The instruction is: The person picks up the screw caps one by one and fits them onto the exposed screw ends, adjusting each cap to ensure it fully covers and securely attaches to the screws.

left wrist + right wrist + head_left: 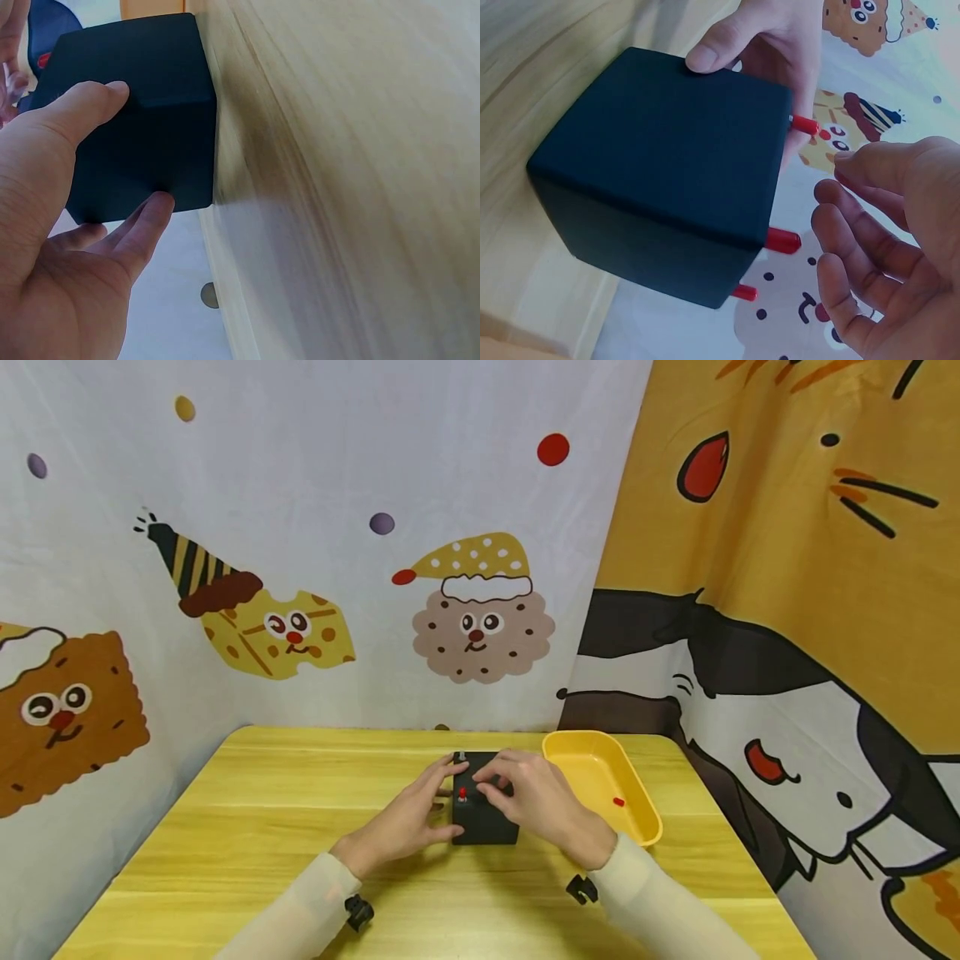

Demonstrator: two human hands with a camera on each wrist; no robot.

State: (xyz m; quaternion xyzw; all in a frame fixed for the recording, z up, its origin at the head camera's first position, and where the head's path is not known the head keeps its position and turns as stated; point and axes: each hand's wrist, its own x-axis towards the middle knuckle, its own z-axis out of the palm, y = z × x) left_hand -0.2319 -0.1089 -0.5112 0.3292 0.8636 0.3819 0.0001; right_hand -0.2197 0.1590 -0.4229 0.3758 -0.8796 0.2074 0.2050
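Note:
A black box (pixel 486 822) stands on the table, its lid face set with short pegs. In the right wrist view a red peg (pixel 805 125) is at one corner, a second red peg (pixel 782 240) at another, and a third red peg (pixel 744 292) beyond it. A silvery post (pixel 461 756) without red shows at the back left in the head view. My left hand (pixel 405 823) grips the box's left side, thumb on the near face and fingers around the far side. Over the top hovers my right hand (pixel 536 795), fingers bent, thumb and index close together, nothing visible between them.
To the right of the box sits a yellow tray (pixel 652 814) with a small red piece (pixel 618 802) inside. The wooden table (pixel 262 827) ends at a printed cloth (pixel 315 468) behind. Each sleeve carries a dark wrist clip (pixel 358 912).

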